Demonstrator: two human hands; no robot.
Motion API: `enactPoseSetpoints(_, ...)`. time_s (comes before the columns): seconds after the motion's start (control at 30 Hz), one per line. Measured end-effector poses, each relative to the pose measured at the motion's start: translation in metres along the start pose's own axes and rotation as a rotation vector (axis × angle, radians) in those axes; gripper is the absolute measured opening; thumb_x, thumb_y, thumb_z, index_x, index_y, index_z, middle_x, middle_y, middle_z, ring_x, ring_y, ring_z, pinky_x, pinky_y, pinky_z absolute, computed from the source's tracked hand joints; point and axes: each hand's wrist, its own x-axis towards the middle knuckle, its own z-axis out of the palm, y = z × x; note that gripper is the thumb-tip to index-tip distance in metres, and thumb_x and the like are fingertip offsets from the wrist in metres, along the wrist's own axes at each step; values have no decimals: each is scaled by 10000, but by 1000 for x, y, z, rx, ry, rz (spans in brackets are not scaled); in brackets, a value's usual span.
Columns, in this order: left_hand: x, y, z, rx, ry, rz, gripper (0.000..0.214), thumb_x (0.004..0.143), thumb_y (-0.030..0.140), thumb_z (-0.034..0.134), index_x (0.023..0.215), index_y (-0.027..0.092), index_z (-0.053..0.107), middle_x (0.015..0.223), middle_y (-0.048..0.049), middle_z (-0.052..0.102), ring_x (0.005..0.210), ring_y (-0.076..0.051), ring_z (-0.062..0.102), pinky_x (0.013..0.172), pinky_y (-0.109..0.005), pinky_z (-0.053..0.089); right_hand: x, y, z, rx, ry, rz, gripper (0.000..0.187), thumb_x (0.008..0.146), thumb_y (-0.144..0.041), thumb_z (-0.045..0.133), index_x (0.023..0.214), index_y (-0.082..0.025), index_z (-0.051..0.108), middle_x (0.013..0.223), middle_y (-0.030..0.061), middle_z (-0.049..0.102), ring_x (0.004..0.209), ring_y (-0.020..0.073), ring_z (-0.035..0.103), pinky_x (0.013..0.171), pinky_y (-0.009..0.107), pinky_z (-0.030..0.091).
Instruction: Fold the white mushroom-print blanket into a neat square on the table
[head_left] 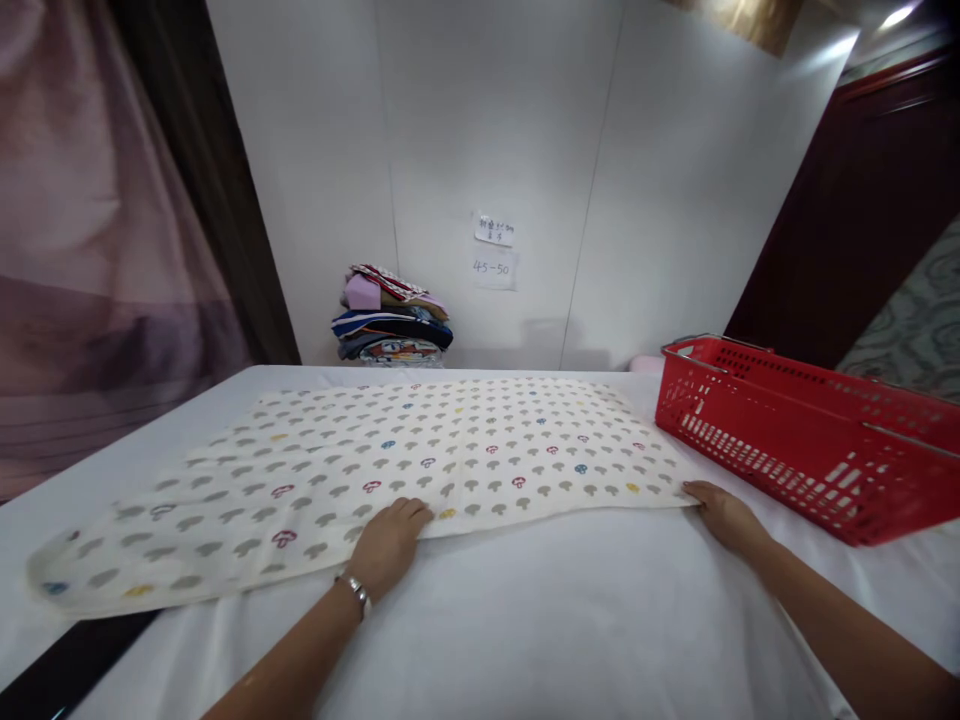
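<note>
A cream cloth [420, 450] printed with small grey and coloured mushrooms lies spread flat on a white-covered table [570, 620]. My left hand [386, 545], with a silver bracelet on the wrist, rests on the cloth's near edge around its middle, fingers curled down onto the fabric. My right hand [721, 512] lies at the cloth's near right corner, its fingers pinching or pressing the corner; the fingertips are partly hidden.
A red plastic basket [802, 440] with metal handles stands on the table's right side. A stack of folded clothes [391, 320] sits at the back against the white wall, under two paper notes [495, 250]. A pinkish curtain [90, 230] hangs at the left.
</note>
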Motion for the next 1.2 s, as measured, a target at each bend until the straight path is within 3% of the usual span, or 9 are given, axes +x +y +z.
enactPoseSetpoints(0.1, -2, 0, 5, -67, 32, 71, 519, 693, 16, 447, 1160, 217, 553, 1120, -47, 592, 1032, -199, 513, 896, -347, 418, -7, 1, 7, 13, 46, -96, 465, 757, -105, 376, 1179, -134, 570, 1226, 93, 574, 1164, 197, 498, 1031, 356, 338)
enactPoseSetpoints(0.17, 0, 1, 11, -108, 85, 152, 446, 766, 89, 450, 1182, 225, 540, 1131, -48, 594, 1034, -195, 522, 894, -348, 428, -12, -3, 9, 22, 120, -188, 443, 770, -138, 397, 1177, -128, 571, 1213, 105, 580, 1165, 215, 496, 1023, 382, 353)
enactPoseSetpoints(0.33, 7, 6, 21, -127, 213, 304, 271, 899, 279, 390, 1019, 218, 625, 1075, -42, 631, 956, -179, 565, 851, -339, 461, -18, -15, 15, 82, 308, -289, 319, 859, -249, 397, 1005, -156, 665, 1086, 113, 644, 1021, 234, 589, 911, 412, 458)
enactPoseSetpoints(0.47, 12, 7, 19, -84, 241, 324, 291, 913, 267, 360, 951, 215, 644, 1008, -30, 655, 902, -165, 585, 803, -312, 481, -16, -23, 6, 124, 296, -268, 300, 872, -252, 397, 977, -187, 671, 1015, 85, 675, 941, 221, 623, 859, 405, 490)
enactPoseSetpoints(0.63, 20, 5, 8, 25, 363, 257, 289, 906, 246, 359, 960, 182, 636, 950, -53, 665, 872, -186, 595, 761, -320, 481, -1, -30, -18, 179, 324, -118, 301, 871, -248, 395, 983, -199, 670, 964, 65, 692, 891, 217, 640, 814, 361, 508)
enactPoseSetpoints(0.73, 22, 7, 7, 63, 328, 315, 285, 890, 205, 363, 903, 183, 647, 919, -54, 664, 846, -192, 591, 727, -318, 480, 4, -30, -17, 158, 314, -169, 303, 867, -240, 400, 948, -195, 689, 969, 67, 693, 908, 218, 638, 842, 367, 500)
enactPoseSetpoints(0.87, 17, 14, 15, 69, 265, 380, 285, 874, 148, 368, 876, 159, 653, 924, -66, 660, 832, -189, 578, 733, -317, 482, -1, -24, 1, 106, 262, -230, 309, 863, -236, 402, 956, -194, 693, 1008, 73, 685, 942, 217, 634, 860, 397, 505)
enactPoseSetpoints(1.03, 10, 20, 18, 94, 221, 316, 296, 866, 132, 366, 890, 152, 660, 962, -80, 655, 872, -208, 576, 778, -348, 477, -14, -16, 9, 67, 217, -258, 343, 848, -190, 392, 1084, -176, 641, 1119, 89, 639, 1029, 210, 595, 921, 406, 473)
enactPoseSetpoints(1.2, 3, 20, 18, 63, 205, 273, 287, 879, 276, 400, 977, 197, 659, 1056, -71, 643, 939, -233, 582, 806, -388, 467, -24, -13, 4, 66, 193, -262, 376, 833, -181, 407, 1160, -150, 592, 1184, 110, 595, 1088, 208, 553, 951, 381, 451)
